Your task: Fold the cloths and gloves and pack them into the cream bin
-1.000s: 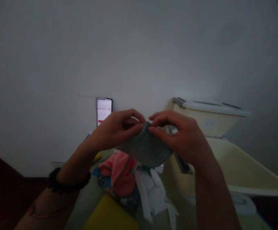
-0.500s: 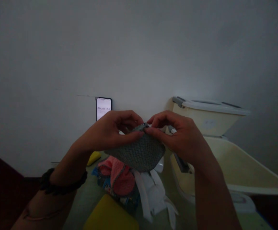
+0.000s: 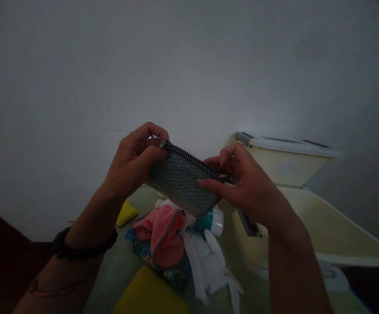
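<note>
A folded grey-green cloth (image 3: 183, 181) with a black-and-white checked edge is stretched between my two hands above the table. My left hand (image 3: 140, 155) pinches its upper left corner between thumb and fingers. On the other side, my right hand (image 3: 233, 174) grips the right end, thumb on the near face and fingers behind. Below the cloth lies a crumpled pink cloth (image 3: 163, 235) with a similar edging, on top of a blue package (image 3: 147, 253). White gloves (image 3: 209, 264) lie beside it, near a white and teal bottle or tube (image 3: 211, 221).
A cream storage box (image 3: 326, 222) with its lid (image 3: 290, 150) raised stands at the right against the wall. One yellow item (image 3: 150, 292) lies at the table's near edge, and a smaller yellow piece (image 3: 126, 213) is at the left.
My hands have moved apart, the left up and leftward. The grey-green cloth, earlier gathered at its top between my fingertips, is now stretched along its checked edge. My left hand now covers most of the phone.
</note>
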Demonstrator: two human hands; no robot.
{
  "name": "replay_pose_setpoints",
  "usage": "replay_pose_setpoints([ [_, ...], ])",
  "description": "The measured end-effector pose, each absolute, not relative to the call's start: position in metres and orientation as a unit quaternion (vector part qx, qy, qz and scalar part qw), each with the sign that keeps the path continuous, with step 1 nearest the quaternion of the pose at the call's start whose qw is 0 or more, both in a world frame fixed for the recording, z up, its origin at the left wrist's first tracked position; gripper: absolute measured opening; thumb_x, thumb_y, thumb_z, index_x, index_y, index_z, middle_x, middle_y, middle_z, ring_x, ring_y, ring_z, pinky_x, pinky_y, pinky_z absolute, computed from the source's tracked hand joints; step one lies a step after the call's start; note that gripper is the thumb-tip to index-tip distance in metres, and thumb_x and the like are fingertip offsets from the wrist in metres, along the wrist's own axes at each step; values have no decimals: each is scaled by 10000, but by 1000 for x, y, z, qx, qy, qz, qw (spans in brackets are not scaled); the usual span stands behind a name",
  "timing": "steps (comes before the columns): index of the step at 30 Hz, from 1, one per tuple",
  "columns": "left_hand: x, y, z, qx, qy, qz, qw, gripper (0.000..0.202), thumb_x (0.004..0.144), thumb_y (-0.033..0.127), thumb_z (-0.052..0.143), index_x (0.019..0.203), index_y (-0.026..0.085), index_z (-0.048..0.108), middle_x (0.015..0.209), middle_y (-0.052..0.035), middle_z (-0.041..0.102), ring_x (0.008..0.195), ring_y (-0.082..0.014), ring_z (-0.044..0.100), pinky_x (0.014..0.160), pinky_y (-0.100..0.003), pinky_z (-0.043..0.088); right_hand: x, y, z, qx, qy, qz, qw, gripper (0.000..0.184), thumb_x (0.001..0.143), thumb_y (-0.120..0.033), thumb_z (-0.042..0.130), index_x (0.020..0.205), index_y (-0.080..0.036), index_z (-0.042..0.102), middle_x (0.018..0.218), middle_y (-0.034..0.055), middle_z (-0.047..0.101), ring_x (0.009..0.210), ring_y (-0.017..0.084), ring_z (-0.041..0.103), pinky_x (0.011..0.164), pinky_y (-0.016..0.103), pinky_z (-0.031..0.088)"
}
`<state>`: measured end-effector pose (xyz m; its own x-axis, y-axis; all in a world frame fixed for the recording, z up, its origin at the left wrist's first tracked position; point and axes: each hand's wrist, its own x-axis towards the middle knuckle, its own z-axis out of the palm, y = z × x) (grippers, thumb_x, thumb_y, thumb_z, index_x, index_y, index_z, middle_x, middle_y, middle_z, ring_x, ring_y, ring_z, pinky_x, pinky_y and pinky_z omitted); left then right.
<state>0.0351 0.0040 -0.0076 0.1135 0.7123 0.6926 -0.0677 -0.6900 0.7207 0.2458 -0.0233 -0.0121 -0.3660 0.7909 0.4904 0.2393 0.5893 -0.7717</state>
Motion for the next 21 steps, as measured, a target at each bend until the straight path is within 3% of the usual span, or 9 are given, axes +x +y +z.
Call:
replay_pose_setpoints([
  [5,37,6,-10,666,223,637,317,135,608,83,520,679,198,527,627,2,661,497,-125,546,403,-213,356,246,-33,-5,-383,-811,171,407,296,746,-221,685,676,-212,398,951,11,669,898,157,632,709,253,486],
  [8,38,8,-10,662,203,648,318,165,581,54,485,660,196,515,606,-2,672,494,-126,557,396,-209,362,244,-38,-1,-402,-829,110,373,194,745,-231,686,693,-201,501,958,16,674,895,166,628,713,264,469],
  [21,39,12,-12,627,188,698,290,143,584,55,501,655,178,514,555,6,666,445,-112,553,377,-210,377,243,-46,2,-409,-861,112,281,157,740,-286,701,702,-202,574,911,-9,672,815,149,615,728,274,445],
])
